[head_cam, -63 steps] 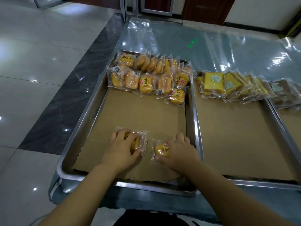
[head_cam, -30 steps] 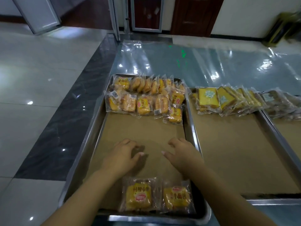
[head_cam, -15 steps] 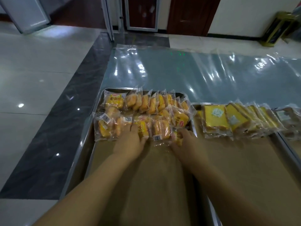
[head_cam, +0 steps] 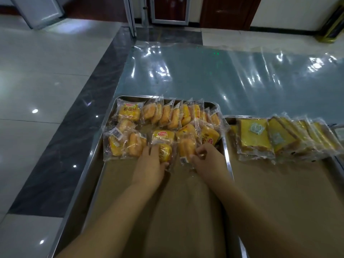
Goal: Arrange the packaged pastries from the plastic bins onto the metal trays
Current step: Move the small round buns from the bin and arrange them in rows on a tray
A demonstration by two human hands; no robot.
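Note:
Several small yellow bread packets (head_cam: 165, 116) lie in rows at the far end of the left metal tray (head_cam: 87, 175), which is lined with brown paper. My left hand (head_cam: 149, 164) grips one yellow packet (head_cam: 164, 151) at the front of the pile. My right hand (head_cam: 208, 161) pinches the clear wrapper of a neighbouring bun packet (head_cam: 187, 146). On the right tray (head_cam: 226, 144) stands a row of wrapped yellow cake slices (head_cam: 255, 138).
The trays sit on a table covered with shiny clear plastic (head_cam: 204, 75). Its left edge drops to a glossy tiled floor (head_cam: 37, 90). A third tray's corner (head_cam: 339, 161) shows at the far right. Doors (head_cam: 167, 10) stand behind.
My hands left two packets at the tray's near edge, reached forward to the pile, and now hold packets there. The view has tilted up, hiding the near edge.

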